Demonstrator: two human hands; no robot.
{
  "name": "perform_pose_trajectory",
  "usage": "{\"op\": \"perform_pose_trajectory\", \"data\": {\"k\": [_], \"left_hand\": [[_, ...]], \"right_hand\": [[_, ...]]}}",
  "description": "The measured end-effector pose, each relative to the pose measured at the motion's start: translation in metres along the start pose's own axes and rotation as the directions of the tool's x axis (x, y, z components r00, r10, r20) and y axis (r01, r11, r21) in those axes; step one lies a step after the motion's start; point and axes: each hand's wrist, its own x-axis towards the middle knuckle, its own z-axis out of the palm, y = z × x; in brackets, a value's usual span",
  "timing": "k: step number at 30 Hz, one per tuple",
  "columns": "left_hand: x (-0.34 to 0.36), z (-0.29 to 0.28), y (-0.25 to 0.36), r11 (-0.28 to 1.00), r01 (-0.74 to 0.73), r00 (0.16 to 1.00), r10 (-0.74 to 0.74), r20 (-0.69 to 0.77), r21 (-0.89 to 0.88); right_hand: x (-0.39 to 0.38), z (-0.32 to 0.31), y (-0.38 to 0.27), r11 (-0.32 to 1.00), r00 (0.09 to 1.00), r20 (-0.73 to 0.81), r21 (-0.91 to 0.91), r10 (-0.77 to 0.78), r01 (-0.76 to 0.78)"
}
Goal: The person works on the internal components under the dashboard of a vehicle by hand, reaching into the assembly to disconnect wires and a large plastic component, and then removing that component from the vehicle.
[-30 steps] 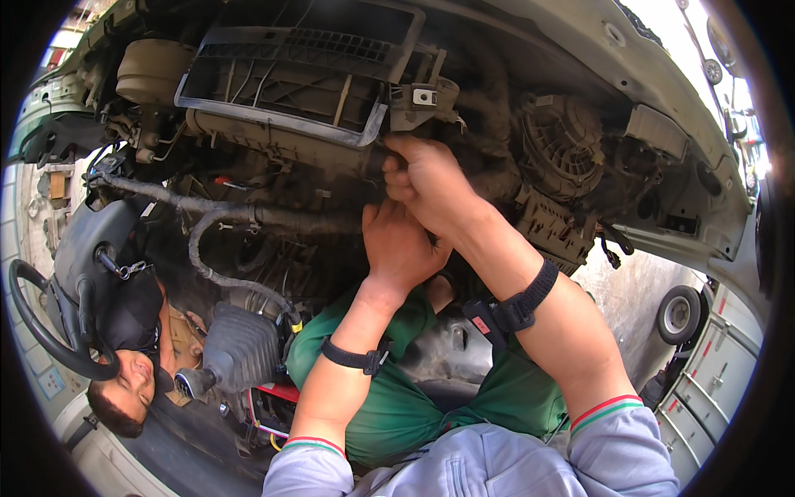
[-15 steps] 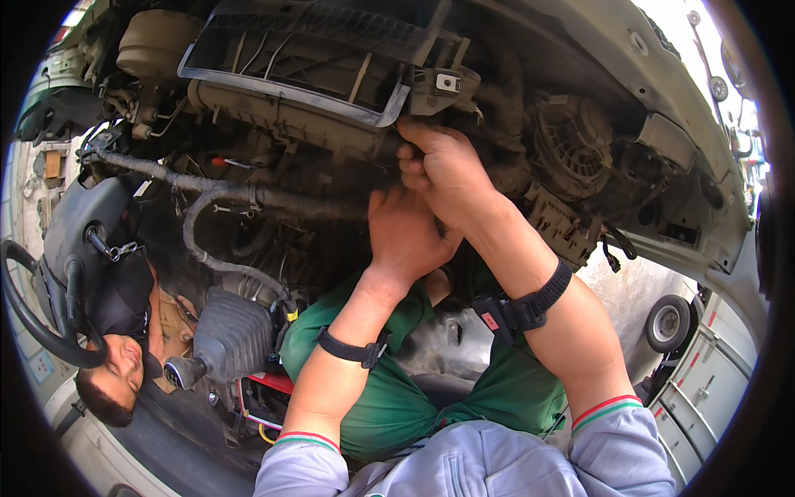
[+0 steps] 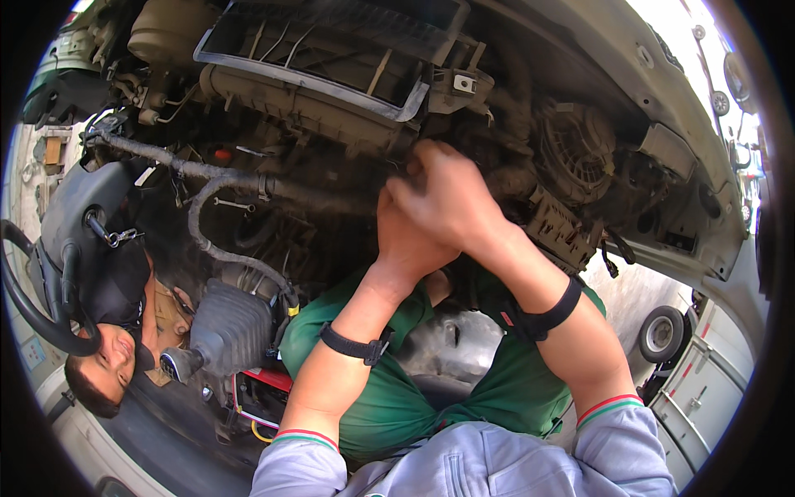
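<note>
My right hand (image 3: 447,195) is just below the right end of a dusty air duct housing (image 3: 306,112) under the stripped dashboard. Its fingers are curled in and slightly smeared by motion; whatever they may hold does not show. Close beneath it, partly covered, my left hand (image 3: 402,236) reaches up into the same dark space, its fingers hidden behind the right hand. A grey-edged rectangular opening (image 3: 323,81) tops the housing. To the right of it sits a metal bracket (image 3: 464,84). A thick wrapped wiring harness (image 3: 203,170) runs across from the left toward my hands.
At left are a steering wheel (image 3: 33,302), a gear lever boot (image 3: 232,319) and a person (image 3: 120,290) leaning in. A wrench (image 3: 234,204) lies near the harness. On the right are a round blower (image 3: 575,145) and a fuse box (image 3: 561,225).
My right hand has drawn down from the corner of the grey-edged opening and now overlaps the left hand more. The whole view has shifted slightly.
</note>
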Motion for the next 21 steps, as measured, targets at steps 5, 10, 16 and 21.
{"op": "perform_pose_trajectory", "data": {"k": [5,10,16,21], "left_hand": [[0.002,-0.007,0.004,0.995,0.005,0.986,-0.021,0.164,0.101],[0.003,-0.005,0.002,0.996,0.003,0.992,-0.014,0.129,0.084],[0.005,-0.004,0.001,0.997,-0.012,0.989,0.000,0.149,0.076],[0.002,0.000,-0.002,0.994,-0.040,0.994,0.029,0.106,0.103]], "right_hand": [[0.001,0.008,0.010,0.928,0.991,-0.042,-0.358,-0.124,0.101],[0.010,0.004,0.014,0.910,0.995,0.023,-0.405,-0.093,0.094],[0.016,-0.002,0.004,0.909,0.992,0.124,-0.411,-0.022,0.072],[0.014,0.005,0.008,0.921,0.996,0.082,-0.385,-0.036,0.065]]}}
